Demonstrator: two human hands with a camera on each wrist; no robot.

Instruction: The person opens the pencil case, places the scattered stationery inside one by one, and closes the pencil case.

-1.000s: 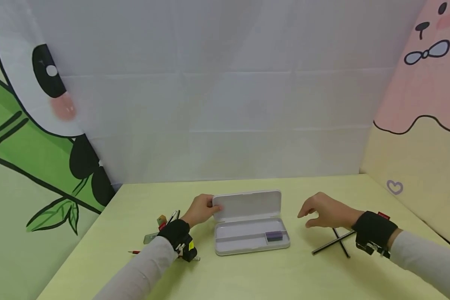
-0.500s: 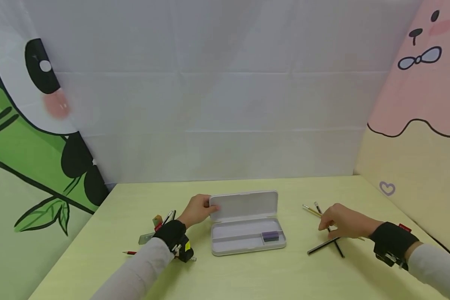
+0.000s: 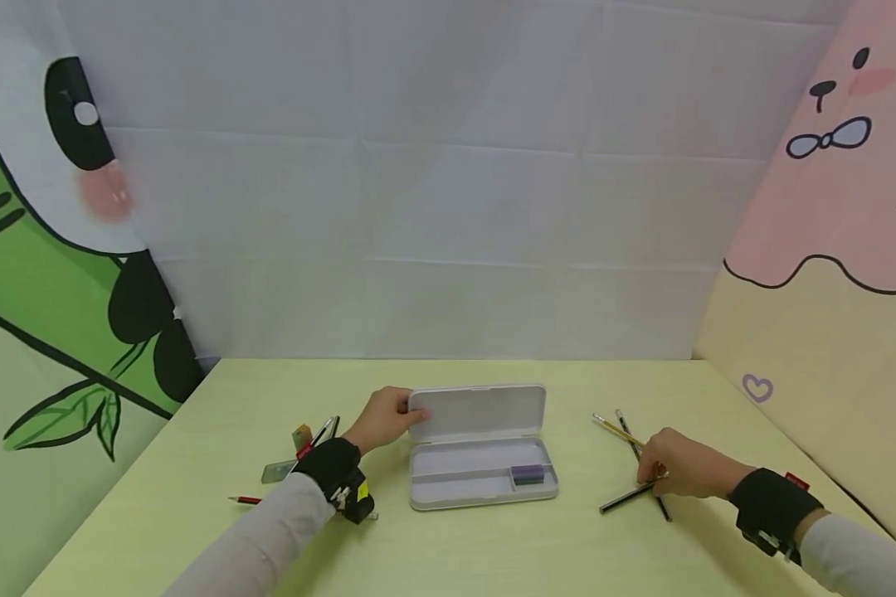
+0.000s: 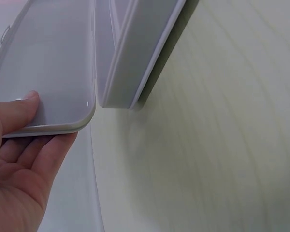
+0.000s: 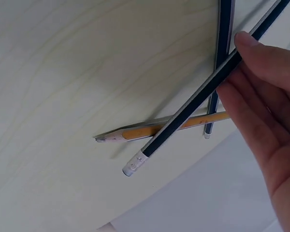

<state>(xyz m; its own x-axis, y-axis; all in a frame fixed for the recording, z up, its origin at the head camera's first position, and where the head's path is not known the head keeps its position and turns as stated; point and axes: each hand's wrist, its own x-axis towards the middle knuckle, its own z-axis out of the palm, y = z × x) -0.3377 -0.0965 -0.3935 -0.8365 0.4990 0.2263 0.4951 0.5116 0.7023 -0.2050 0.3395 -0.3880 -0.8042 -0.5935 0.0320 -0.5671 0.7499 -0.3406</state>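
Observation:
An open white pencil case (image 3: 463,500) lies on the table, lid raised. My left hand (image 3: 381,421) grips the left end of the lid (image 4: 58,63), thumb on its inner face and fingers behind it. Inside the case, a small purple block (image 3: 527,475) sits in the right compartment. To the right, my right hand (image 3: 683,466) pinches a dark pencil (image 5: 183,113) between thumb and fingers, its eraser end angled out over the table. Below it, a yellow pencil (image 5: 140,134) and a second dark pencil (image 5: 224,29) cross each other.
Left of the case, partly behind the left wrist, are a clear ruler (image 3: 276,473), pens (image 3: 324,429), a greenish-brown block (image 3: 302,436) and a red pencil (image 3: 246,500). A white sheet (image 3: 455,207) hangs behind the table, with printed cloths at both sides.
My right hand has come down onto the crossed pencils and taken hold of a dark one. The left hand keeps its grip on the lid. The head view has shifted slightly.

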